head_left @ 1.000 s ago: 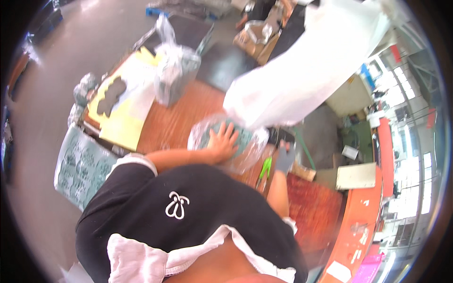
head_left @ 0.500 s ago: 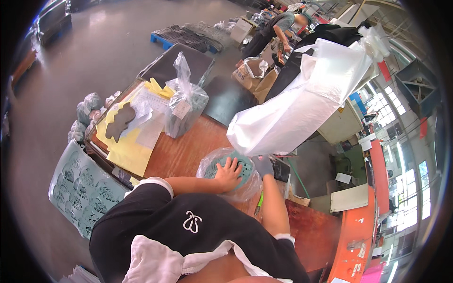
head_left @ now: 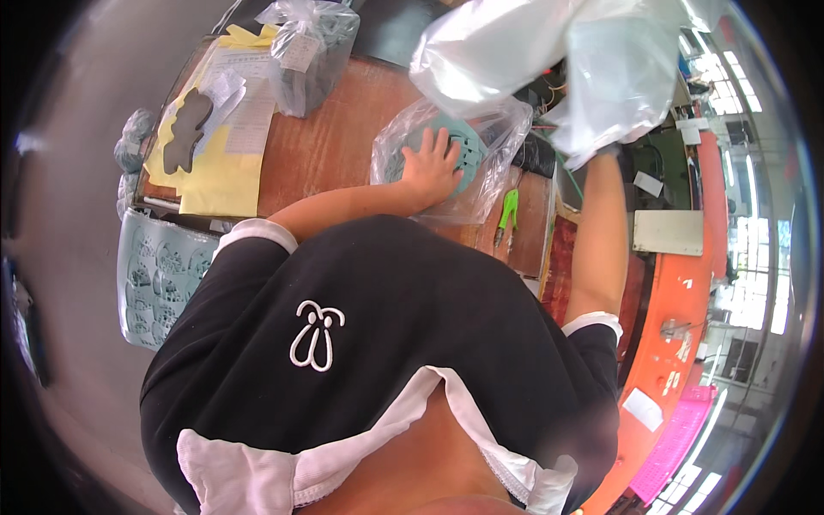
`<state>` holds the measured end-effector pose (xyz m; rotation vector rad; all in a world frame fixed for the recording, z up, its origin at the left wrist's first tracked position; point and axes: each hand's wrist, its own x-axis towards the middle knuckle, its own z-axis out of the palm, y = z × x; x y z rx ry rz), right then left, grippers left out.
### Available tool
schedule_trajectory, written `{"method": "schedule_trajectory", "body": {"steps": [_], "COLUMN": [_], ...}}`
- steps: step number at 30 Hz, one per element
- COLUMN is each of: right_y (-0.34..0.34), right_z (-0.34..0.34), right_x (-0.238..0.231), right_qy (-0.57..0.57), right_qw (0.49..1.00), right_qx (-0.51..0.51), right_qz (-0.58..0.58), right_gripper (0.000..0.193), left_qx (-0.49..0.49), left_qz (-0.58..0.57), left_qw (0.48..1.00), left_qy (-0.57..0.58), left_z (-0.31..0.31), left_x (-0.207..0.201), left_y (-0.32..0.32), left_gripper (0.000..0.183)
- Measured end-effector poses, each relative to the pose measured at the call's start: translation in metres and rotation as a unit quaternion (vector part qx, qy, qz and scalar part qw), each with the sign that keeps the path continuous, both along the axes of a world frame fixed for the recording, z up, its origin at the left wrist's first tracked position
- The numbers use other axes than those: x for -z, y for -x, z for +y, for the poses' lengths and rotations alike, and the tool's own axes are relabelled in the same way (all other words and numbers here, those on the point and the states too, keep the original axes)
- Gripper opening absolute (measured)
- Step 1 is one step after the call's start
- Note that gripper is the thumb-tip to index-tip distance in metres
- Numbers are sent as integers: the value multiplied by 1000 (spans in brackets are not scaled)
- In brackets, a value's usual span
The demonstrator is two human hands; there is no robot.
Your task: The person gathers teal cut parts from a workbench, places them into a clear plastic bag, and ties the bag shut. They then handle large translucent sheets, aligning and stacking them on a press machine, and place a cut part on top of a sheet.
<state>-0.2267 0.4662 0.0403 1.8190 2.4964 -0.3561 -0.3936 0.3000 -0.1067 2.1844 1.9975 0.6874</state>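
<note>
My left hand (head_left: 433, 169) lies with its fingers spread on a stack of green cut-out foam pieces (head_left: 468, 153). The pieces are inside a clear plastic bag (head_left: 390, 146) on the wooden table. My right arm reaches out to the right, where my right hand (head_left: 608, 151), in a dark glove, is mostly covered by hanging translucent plastic (head_left: 620, 81). Its fingers are hidden, so whether they grip the plastic cannot be made out. Between my arms, green-handled snips (head_left: 508, 210) rest on the table near the bag.
A tied bag of grey pieces (head_left: 313, 64) stands at the far left, by yellow sheets (head_left: 233, 176) and a dark cut-out shape (head_left: 187, 129). A perforated green foam sheet (head_left: 159, 275) hangs at the left edge. An orange bench (head_left: 652, 343) runs along the right.
My right hand has left the bagged pieces and moved right, up to the hanging plastic. My left hand stays on the pieces. The view has tilted down.
</note>
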Motion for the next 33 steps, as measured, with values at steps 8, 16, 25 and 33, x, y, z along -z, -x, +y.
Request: {"method": "schedule_trajectory", "body": {"steps": [8,16,25,33], "right_y": [23,-4,-7,63], "right_z": [-48,-119,-221,-271], "right_x": [63,16,89,95], "right_qy": [-68,82,53,165], "right_qw": [955,654,809,612], "right_qx": [56,142,272,323], "right_qz": [282,738,518,702], "right_gripper": [20,10,46,18], "left_qx": [-5,-9,56,206], "left_qz": [-17,-26,-113,55], "left_qw": [1000,997,977,957], "left_qy": [19,69,171,199], "left_z": [-1,5,15,42], "left_x": [-7,-6,-16,-45], "left_y": [6,3,20,40], "left_gripper": [49,52,64,64]}}
